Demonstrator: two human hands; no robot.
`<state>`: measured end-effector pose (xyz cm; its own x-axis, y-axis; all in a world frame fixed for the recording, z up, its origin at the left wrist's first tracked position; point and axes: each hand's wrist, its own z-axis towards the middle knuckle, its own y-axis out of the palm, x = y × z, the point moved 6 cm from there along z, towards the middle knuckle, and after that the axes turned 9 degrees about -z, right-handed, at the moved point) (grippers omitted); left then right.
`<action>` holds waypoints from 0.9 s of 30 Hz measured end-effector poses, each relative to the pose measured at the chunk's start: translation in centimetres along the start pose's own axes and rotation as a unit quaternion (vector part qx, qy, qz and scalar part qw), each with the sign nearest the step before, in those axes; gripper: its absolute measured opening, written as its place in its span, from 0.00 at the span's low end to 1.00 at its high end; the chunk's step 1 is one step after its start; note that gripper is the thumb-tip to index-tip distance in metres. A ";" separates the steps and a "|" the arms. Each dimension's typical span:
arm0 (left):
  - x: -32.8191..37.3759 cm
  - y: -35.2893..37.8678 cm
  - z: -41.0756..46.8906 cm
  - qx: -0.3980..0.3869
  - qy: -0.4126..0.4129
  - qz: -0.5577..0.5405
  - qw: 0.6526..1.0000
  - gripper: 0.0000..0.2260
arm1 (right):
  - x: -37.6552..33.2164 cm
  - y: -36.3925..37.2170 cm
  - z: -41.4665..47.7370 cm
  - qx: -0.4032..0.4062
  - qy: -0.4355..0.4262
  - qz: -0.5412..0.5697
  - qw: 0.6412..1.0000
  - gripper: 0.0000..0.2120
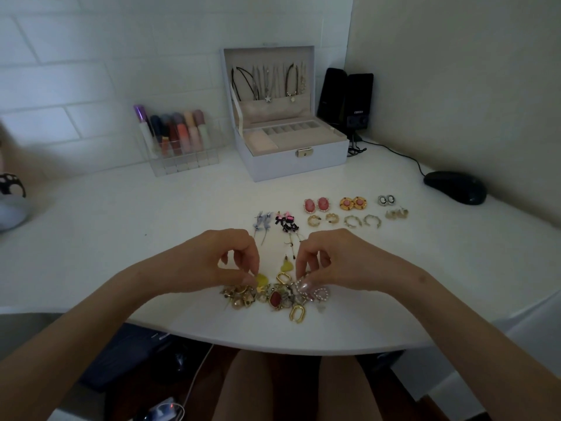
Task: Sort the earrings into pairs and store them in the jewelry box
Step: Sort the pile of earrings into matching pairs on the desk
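Left hand (235, 264), right hand (329, 262), pinching earring pile (274, 297) beneath

The table (106, 238) lies open across the left and centre-left of the frame, up to the organizer (179, 147). A bare strip runs in front of the box (291, 165) at upper centre. The paired earrings (343, 212) obstruct the right-centre. The mouse (455, 186), cable (394, 151) and speakers (346, 101) obstruct the upper right.

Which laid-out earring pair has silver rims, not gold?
The small round studs at the back row's right end, toward the mouse: silver rims, dark centres. Other pairs are gold, pink, blue or black.
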<state>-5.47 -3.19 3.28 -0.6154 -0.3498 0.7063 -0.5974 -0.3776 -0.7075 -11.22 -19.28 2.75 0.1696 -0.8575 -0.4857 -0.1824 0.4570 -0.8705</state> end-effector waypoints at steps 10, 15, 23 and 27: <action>-0.8 -0.8 -0.2 0.021 -0.007 0.034 0.999 0.09 | -1.2 -0.6 1.6 0.110 -0.027 -0.031 0.993 0.05; -1.3 -1.7 -0.1 0.081 -0.020 0.041 0.996 0.08 | -1.1 -0.8 2.6 0.126 0.014 -0.125 0.984 0.06; -0.6 -0.2 0.7 0.040 -0.033 0.066 0.996 0.05 | -0.8 -0.5 2.9 0.121 0.009 -0.107 0.987 0.01; -0.3 0.7 1.4 0.013 -0.044 0.085 0.995 0.04 | -0.7 -0.9 2.6 0.113 0.013 0.000 0.993 0.04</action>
<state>-4.94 -4.50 2.58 -0.6589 -0.4839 0.5759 -0.4735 -0.3281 -0.8174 -8.61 -18.48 3.64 0.1435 -0.8618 -0.4865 0.0407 0.4963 -0.8672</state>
